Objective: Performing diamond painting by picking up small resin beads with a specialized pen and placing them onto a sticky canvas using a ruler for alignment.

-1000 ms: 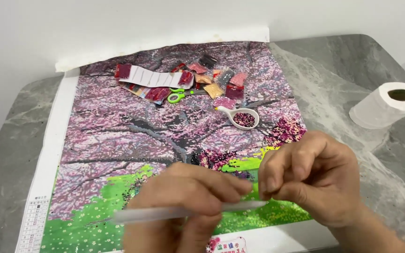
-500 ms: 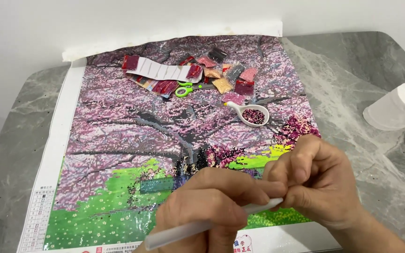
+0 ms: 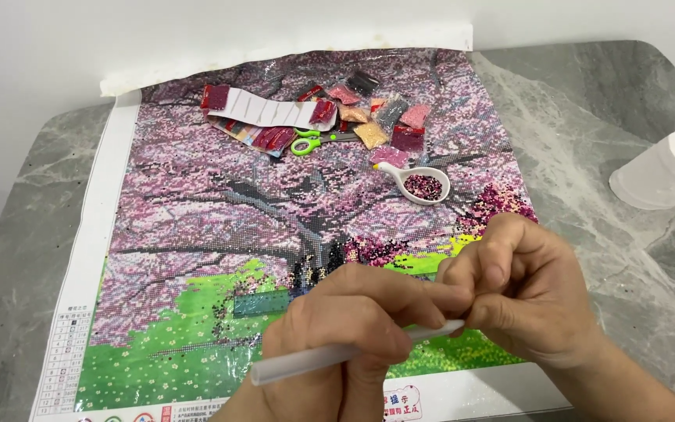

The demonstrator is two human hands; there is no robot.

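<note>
Pen (image 3: 330,357) tip hidden inside right hand (image 3: 529,297) fingers; paper roll (image 3: 666,172) cut by right edge.

A home hobby corner: grey marble-patterned table (image 3: 603,101) against a white wall, white toilet-paper roll (image 3: 666,173) at right.

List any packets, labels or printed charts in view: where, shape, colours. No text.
Bead packets: small clear bags of red, pink, orange and dark beads, clustered at the canvas top.
Paper strip: white, long, sectioned, lying over the left packets.
Legend chart: small printed grid on the canvas's white left margin, near corner.
Printed label: pink-and-red mark on the bottom margin, below the hands.
</note>
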